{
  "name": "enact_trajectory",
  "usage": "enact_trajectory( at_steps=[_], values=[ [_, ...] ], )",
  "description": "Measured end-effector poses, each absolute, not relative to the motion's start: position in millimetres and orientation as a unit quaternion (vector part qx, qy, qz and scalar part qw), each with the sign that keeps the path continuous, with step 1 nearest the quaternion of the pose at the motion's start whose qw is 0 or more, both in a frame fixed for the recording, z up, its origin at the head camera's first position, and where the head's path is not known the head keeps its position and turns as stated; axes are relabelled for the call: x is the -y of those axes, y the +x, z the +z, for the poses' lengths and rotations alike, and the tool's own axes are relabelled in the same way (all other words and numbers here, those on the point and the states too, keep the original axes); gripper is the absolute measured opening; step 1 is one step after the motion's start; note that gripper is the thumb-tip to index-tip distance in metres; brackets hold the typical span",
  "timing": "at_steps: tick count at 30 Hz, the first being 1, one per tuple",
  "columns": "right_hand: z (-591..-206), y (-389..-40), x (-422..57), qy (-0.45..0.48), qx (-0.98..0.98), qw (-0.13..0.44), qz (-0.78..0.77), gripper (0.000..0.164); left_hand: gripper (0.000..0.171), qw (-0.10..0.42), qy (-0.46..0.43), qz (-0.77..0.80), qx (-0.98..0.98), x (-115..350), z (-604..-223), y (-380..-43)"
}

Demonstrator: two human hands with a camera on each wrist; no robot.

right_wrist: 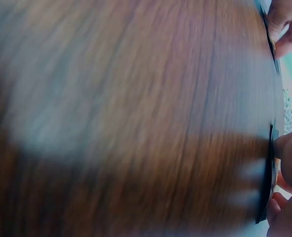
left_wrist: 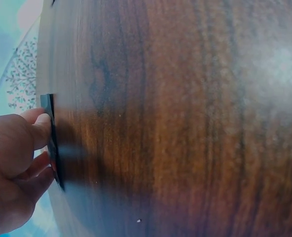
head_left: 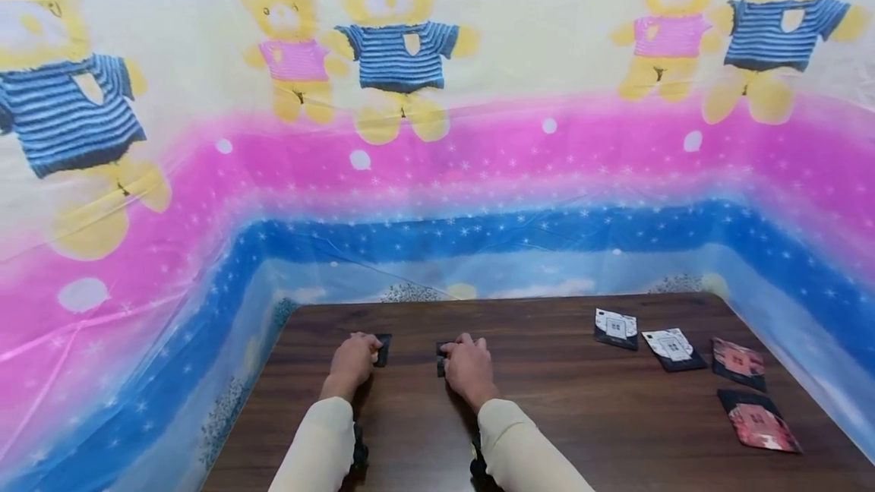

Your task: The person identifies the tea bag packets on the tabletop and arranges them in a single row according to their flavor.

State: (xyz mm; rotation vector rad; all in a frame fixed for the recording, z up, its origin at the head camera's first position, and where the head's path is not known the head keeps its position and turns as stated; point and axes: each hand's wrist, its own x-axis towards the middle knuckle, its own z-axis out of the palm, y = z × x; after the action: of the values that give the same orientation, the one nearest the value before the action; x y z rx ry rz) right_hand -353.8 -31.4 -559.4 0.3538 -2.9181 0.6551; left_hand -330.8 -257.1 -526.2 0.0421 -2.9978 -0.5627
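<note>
Left hand (head_left: 349, 361) and right hand (head_left: 470, 370) each grip a dark packet (head_left: 385, 351); four patterned packets (head_left: 757, 420) show only in the head view

Head view, bottom left of centre: left sleeve (head_left: 316, 443), plain cream, long, cuff at wrist. Bottom right of centre: right sleeve (head_left: 529, 450), same cream, creased near cuff. Small black lump (head_left: 360, 450) at left cuff's inner edge, second black lump (head_left: 481, 468) at right cuff's; details unreadable. Left hand (head_left: 352, 363), right hand (head_left: 470, 369) bare.
</note>
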Motion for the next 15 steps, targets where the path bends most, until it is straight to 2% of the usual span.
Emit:
enact_trajectory(
  at_steps=[6,15],
  values=[
    [-561.7,-354.6,40.8,0.125,0.969,0.051,0.208,0.028,0.023,0.039,0.008,-0.185,0.982,253.6,-531.0,-329.1],
    [-556.9,-362.8,65.0,0.129,0.971,0.061,0.191,0.028,0.022,0.05,0.016,-0.178,0.983,256.7,-529.1,-333.2]
  ],
)
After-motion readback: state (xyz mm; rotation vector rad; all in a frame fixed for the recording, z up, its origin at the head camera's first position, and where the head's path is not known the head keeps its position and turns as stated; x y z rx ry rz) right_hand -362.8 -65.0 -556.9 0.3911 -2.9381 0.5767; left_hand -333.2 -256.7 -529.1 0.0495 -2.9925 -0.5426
